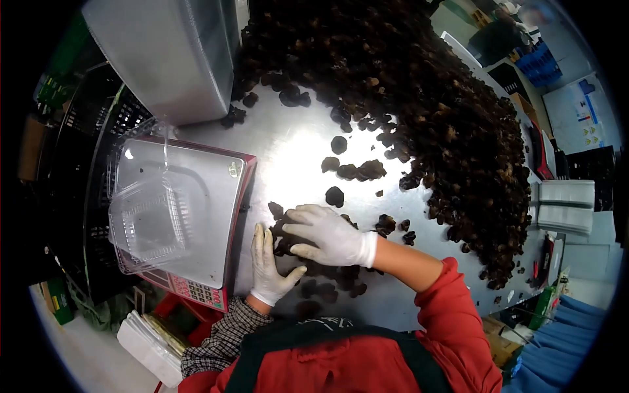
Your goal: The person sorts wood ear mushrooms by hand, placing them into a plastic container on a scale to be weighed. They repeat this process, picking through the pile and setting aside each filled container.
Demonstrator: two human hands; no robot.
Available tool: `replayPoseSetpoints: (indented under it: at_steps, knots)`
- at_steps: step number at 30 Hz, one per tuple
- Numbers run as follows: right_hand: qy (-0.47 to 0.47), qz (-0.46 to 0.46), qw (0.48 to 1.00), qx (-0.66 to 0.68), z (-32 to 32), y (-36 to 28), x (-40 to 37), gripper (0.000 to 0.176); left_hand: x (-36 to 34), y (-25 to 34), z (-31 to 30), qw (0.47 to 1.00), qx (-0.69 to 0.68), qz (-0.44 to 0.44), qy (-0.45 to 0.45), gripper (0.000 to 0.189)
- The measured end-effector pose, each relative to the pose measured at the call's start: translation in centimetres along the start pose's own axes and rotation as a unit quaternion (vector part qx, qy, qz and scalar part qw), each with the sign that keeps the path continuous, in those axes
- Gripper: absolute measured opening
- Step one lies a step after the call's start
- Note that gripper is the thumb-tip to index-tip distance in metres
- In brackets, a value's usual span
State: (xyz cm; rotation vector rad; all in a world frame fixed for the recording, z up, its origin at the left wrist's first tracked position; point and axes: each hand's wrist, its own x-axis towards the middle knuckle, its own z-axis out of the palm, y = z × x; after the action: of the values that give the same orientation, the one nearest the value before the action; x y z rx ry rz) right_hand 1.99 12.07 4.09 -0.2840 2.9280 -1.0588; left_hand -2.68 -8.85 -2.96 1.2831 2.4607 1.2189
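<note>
Landmark: the scale (211,196), on your left. The cluster of dark pieces (283,246) you are working sits on the metal table (288,124), just right of the scale, between and partly under your gloved hands.

Step in hand, as I judge it: gathering. Your left hand (267,268) stands nearest the scale, fingers straight and together, thumb spread away, like a wall beside the cluster; no piece shows gripped in it. Your right hand (327,236) lies across the cluster from its far side, fingers spread and pointing toward the scale. Whether its fingertips have hold of anything, I can't make out; the pieces are covered there.

A next move from here would probably call for both palms coming together low, scooping without letting outer pieces slip.

Axis: single pieces look roundish, pointing nowhere in particular. The cluster seems to trail away from the scale and back toward you, but your right hand hides too much to be sure. Beyond it, also right of the scale, a short row of pieces (360,171) lies with its long axis crosswise. The clear plastic container (154,226) rests on the scale.
</note>
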Motion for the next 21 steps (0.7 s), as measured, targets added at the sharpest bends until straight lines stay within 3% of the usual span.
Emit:
replayPoseSetpoints:
  at_steps: [3, 6, 7, 9, 12, 13, 15, 17, 19, 21]
  knots:
    - [0.062, 0.120, 0.991, 0.018, -3.9, 2.7, 1.1, 0.044, 0.0, 0.0, 0.0, 1.000, 0.005, 0.004, 0.002, 0.103]
    - [0.168, 0.231, 0.945, -0.159, -5.1, 9.5, 3.8, 0.049, 0.0, 0.1, 0.1, 1.000, 0.015, 0.006, 0.009, 0.103]
    - [0.176, 0.264, 0.915, -0.250, -5.1, 10.1, 3.8, 0.056, 0.0, 0.1, 0.2, 1.000, 0.017, 0.005, 0.011, 0.103]
    - [0.079, 0.293, 0.921, -0.243, -3.4, 10.0, 2.5, 0.061, 0.1, -0.1, 0.3, 0.999, 0.025, 0.015, 0.017, 0.103]
    - [0.026, 0.204, 0.973, -0.108, -1.5, 4.8, -1.4, 0.056, 0.0, -0.1, 0.4, 0.999, 0.034, 0.020, 0.026, 0.104]
    - [0.111, 0.144, 0.974, -0.136, 0.0, 3.2, -3.4, 0.050, 0.0, 0.0, 0.4, 0.999, 0.033, 0.023, 0.028, 0.104]
    - [0.167, 0.064, 0.979, -0.097, -0.1, 1.3, -5.6, 0.041, -0.1, -0.2, 0.5, 0.999, 0.034, 0.029, 0.026, 0.104]
    - [0.226, 0.094, 0.965, -0.096, -2.4, 1.6, -6.5, 0.033, -0.1, -0.3, 0.6, 0.999, 0.037, 0.030, 0.024, 0.103]
    - [0.275, 0.191, 0.938, -0.093, -4.3, 5.4, -6.4, 0.030, -0.2, -0.3, 0.7, 0.998, 0.042, 0.028, 0.024, 0.103]
    - [0.208, 0.335, 0.904, -0.164, -5.7, 8.2, -5.4, 0.039, -0.2, -0.3, 0.8, 0.998, 0.046, 0.027, 0.023, 0.103]
